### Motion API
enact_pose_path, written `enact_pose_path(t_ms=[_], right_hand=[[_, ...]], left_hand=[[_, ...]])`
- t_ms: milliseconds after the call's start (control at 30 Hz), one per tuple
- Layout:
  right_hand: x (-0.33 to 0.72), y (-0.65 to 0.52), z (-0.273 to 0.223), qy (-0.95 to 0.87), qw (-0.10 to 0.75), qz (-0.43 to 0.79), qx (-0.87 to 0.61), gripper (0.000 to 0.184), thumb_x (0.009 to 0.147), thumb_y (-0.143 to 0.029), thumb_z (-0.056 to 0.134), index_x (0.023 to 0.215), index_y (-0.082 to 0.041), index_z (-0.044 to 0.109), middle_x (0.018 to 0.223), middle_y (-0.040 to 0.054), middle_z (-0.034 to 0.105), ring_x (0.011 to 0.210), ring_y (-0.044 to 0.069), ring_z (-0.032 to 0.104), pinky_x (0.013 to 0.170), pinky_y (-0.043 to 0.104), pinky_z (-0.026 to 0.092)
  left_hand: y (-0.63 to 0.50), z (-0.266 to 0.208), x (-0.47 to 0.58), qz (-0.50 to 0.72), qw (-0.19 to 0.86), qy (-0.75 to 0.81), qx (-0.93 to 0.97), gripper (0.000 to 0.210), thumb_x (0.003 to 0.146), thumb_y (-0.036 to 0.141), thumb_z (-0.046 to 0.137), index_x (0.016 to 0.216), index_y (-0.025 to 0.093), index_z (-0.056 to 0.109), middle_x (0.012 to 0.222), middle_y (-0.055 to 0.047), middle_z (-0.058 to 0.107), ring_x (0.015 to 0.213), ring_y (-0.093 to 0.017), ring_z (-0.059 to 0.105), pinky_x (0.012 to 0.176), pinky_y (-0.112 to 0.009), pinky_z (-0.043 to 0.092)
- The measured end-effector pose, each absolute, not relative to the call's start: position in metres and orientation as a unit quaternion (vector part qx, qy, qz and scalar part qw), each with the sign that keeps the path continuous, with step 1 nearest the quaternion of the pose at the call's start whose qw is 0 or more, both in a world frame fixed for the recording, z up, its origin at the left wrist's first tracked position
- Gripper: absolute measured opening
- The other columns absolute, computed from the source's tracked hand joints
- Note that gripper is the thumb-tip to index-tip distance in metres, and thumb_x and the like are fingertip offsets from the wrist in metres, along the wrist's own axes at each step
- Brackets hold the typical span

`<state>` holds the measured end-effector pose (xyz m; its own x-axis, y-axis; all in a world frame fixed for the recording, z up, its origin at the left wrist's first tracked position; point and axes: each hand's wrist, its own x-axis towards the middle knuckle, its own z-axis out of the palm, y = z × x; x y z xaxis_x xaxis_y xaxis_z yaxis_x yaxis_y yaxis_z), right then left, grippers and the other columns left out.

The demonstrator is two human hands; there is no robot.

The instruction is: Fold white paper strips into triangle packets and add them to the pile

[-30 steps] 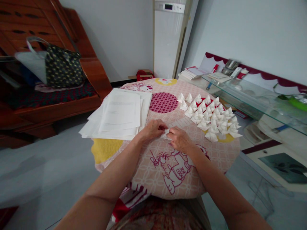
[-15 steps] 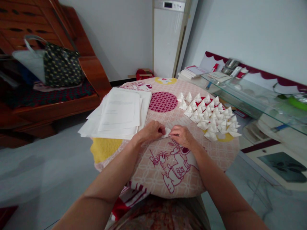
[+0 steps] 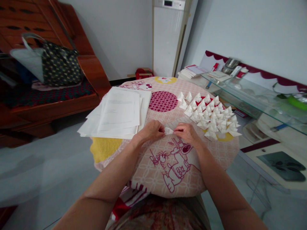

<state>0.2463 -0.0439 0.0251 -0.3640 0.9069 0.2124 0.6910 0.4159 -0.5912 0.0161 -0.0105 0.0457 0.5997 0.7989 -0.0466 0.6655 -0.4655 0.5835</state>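
Observation:
Between my two hands, a small folded piece of white paper is held just above the patterned tablecloth. My left hand pinches its left side with fingers closed. On the opposite side, my right hand grips the paper between thumb and fingers. The fingertips partly hide the paper's edges. Several folded white paper pieces with pointed tips stand grouped in rows to the right of my right hand. Beyond my left hand lies a stack of white paper sheets, the top one faintly printed.
A glass shelf unit on the right carries booklets, cups and small items, close to the table. On the left is a wooden bench with a dark patterned bag. A tall white appliance stands behind.
My right hand has shifted slightly right, away from my left, and more of the small paper shows between them. The stacked sheets and folded pieces stay in place.

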Motion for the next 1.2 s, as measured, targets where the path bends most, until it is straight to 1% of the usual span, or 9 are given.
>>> enact_pose_path(t_ms=[100, 167, 300, 433, 567, 767, 1067, 1200], right_hand=[[0.247, -0.045, 0.028, -0.784, 0.257, 0.212, -0.523, 0.014, 0.087, -0.02, 0.068, 0.079, -0.019, 0.079, 0.081, 0.004, 0.073, 0.076, 0.017, 0.064, 0.071, 0.028, 0.044], [0.246, -0.045, 0.029, -0.77, 0.25, 0.221, -0.543, 0.015, 0.087, -0.022, 0.067, 0.078, -0.018, 0.079, 0.076, 0.0027, 0.072, 0.073, 0.016, 0.062, 0.068, 0.027, 0.042], [0.243, -0.043, 0.029, -0.748, 0.217, 0.249, -0.576, 0.017, 0.087, -0.022, 0.066, 0.074, -0.016, 0.074, 0.061, -0.0012, 0.063, 0.06, 0.013, 0.053, 0.058, 0.026, 0.034], [0.238, -0.04, 0.029, -0.741, 0.202, 0.245, -0.591, 0.016, 0.088, -0.02, 0.065, 0.074, -0.016, 0.072, 0.06, -0.0022, 0.06, 0.058, 0.012, 0.05, 0.057, 0.026, 0.032], [0.235, -0.039, 0.028, -0.74, 0.196, 0.227, -0.602, 0.015, 0.089, -0.019, 0.067, 0.075, -0.017, 0.072, 0.062, -0.0014, 0.062, 0.059, 0.013, 0.051, 0.058, 0.026, 0.032], [0.233, -0.038, 0.025, -0.742, 0.185, 0.194, -0.615, 0.016, 0.09, -0.022, 0.069, 0.074, -0.018, 0.072, 0.063, -0.0003, 0.064, 0.061, 0.015, 0.054, 0.058, 0.027, 0.033], [0.232, -0.036, 0.019, -0.746, 0.18, 0.166, -0.619, 0.016, 0.092, -0.026, 0.069, 0.077, -0.02, 0.073, 0.068, 0.0023, 0.069, 0.066, 0.017, 0.061, 0.061, 0.028, 0.037], [0.231, -0.036, 0.017, -0.748, 0.176, 0.156, -0.621, 0.016, 0.092, -0.026, 0.069, 0.078, -0.019, 0.074, 0.072, 0.0037, 0.071, 0.069, 0.018, 0.063, 0.062, 0.028, 0.038]], left_hand=[[-0.009, 0.046, 0.015, 0.127, 0.289, 0.438, 0.842, 0.014, 0.074, 0.017, 0.066, 0.067, 0.015, 0.078, 0.056, 0.001, 0.066, 0.056, -0.011, 0.053, 0.059, -0.024, 0.035], [-0.008, 0.047, 0.014, 0.119, 0.296, 0.447, 0.836, 0.014, 0.074, 0.017, 0.066, 0.066, 0.015, 0.078, 0.054, 0.001, 0.064, 0.055, -0.011, 0.052, 0.059, -0.025, 0.035], [-0.005, 0.047, 0.014, 0.105, 0.307, 0.451, 0.832, 0.018, 0.076, 0.019, 0.065, 0.062, 0.014, 0.076, 0.052, 0.001, 0.061, 0.053, -0.01, 0.05, 0.058, -0.025, 0.034], [-0.004, 0.045, 0.013, 0.111, 0.306, 0.451, 0.831, 0.022, 0.078, 0.024, 0.064, 0.061, 0.014, 0.074, 0.051, 0.001, 0.06, 0.052, -0.01, 0.049, 0.056, -0.024, 0.033], [-0.004, 0.044, 0.01, 0.108, 0.31, 0.456, 0.827, 0.022, 0.078, 0.026, 0.063, 0.063, 0.014, 0.074, 0.052, 0.001, 0.06, 0.053, -0.01, 0.049, 0.056, -0.024, 0.033], [-0.003, 0.046, 0.007, 0.088, 0.312, 0.451, 0.832, 0.019, 0.075, 0.025, 0.062, 0.067, 0.014, 0.076, 0.056, 0.0, 0.063, 0.055, -0.012, 0.053, 0.056, -0.024, 0.036], [-0.007, 0.048, 0.011, 0.066, 0.256, 0.472, 0.841, 0.02, 0.076, 0.022, 0.061, 0.064, 0.015, 0.075, 0.058, -0.003, 0.066, 0.056, -0.013, 0.052, 0.056, -0.025, 0.034], [-0.006, 0.047, 0.012, 0.064, 0.251, 0.487, 0.834, 0.019, 0.075, 0.022, 0.062, 0.062, 0.015, 0.074, 0.055, -0.003, 0.063, 0.054, -0.013, 0.052, 0.055, -0.026, 0.034]])
